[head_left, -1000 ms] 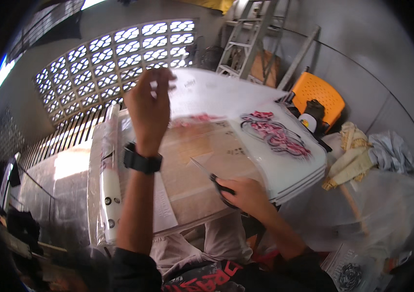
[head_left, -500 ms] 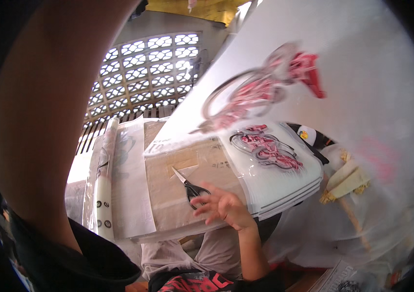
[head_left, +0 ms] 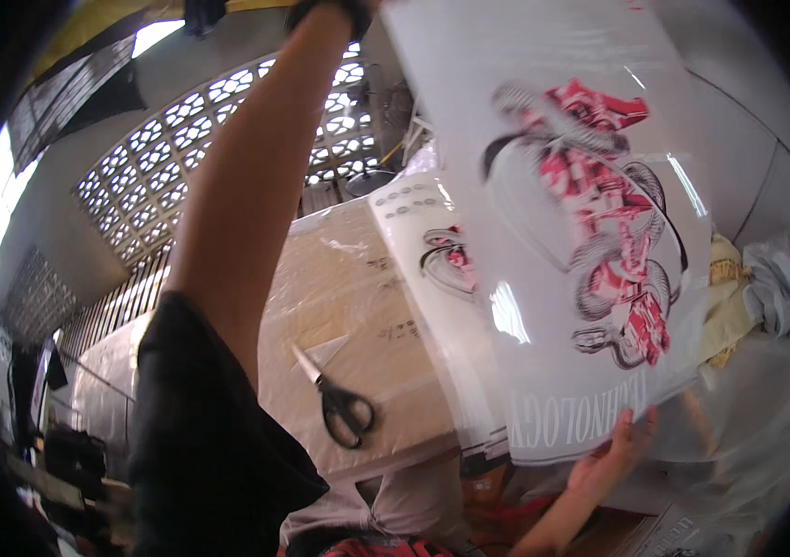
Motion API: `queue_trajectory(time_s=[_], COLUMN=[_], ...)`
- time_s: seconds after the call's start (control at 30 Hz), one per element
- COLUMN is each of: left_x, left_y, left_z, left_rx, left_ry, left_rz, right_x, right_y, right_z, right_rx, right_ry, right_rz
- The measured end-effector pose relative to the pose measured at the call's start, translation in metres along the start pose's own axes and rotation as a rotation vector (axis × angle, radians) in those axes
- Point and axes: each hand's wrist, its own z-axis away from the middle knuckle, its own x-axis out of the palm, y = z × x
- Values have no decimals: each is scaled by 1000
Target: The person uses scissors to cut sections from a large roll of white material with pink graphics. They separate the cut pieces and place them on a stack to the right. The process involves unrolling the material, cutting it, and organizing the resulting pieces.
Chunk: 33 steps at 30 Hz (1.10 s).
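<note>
A clear plastic sheet (head_left: 469,56) printed with a red and black motorbike picture is held up on the right, its long side hanging toward me. My left arm reaches far up; my left hand (head_left: 374,4) is at the sheet's top corner, mostly cut off by the frame's upper edge, and the sheet hangs from it. At the sheet's lower edge is my right hand (head_left: 604,464), fingers apart, fingertips against the plastic. Black-handled scissors (head_left: 344,413) lie on the brown board (head_left: 376,371). Behind the raised sheet, a stack of similar printed sheets (head_left: 404,218) is partly hidden.
A pale yellow cloth (head_left: 729,320) and crumpled clear plastic (head_left: 785,288) lie at the right. Behind the table stands a wall of patterned vent blocks (head_left: 149,148). Dark clutter (head_left: 75,455) shows at the lower left.
The printed sheet has swung from slanting to nearly upright, over the stack. My left arm has shifted right and farther away; my right hand has moved right from beside the scissors to the sheet's lower edge.
</note>
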Motion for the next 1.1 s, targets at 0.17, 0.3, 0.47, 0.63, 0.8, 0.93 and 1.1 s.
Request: queue_trajectory(time_s=[0.17, 0.3, 0.47, 0.63, 0.8, 0.93, 1.1], left_x=[240, 313, 352, 367, 256, 104, -21], left_y=[4, 29, 36, 1, -77, -148, -203], left_z=[105, 187, 221, 227, 223, 307, 524], left_rx=[-516, -778, -727, -629, -425, -234, -535], left_ry=[-169, -264, -314, -315, -447, -681, -967], left_rz=[604, 938, 861, 695, 395, 225, 87], right_x=[-33, -8, 20, 23, 1, 0, 113], right_y=[26, 42, 34, 42, 10, 10, 53], right_z=[-16, 6, 19, 7, 25, 70, 131], right_rx=[-71, 31, 275, 82, -411, -302, -513], right_ry=[-18, 88, 30, -90, 10, -229, -1188], right_rz=[387, 353, 511, 737, 1148, 797, 844])
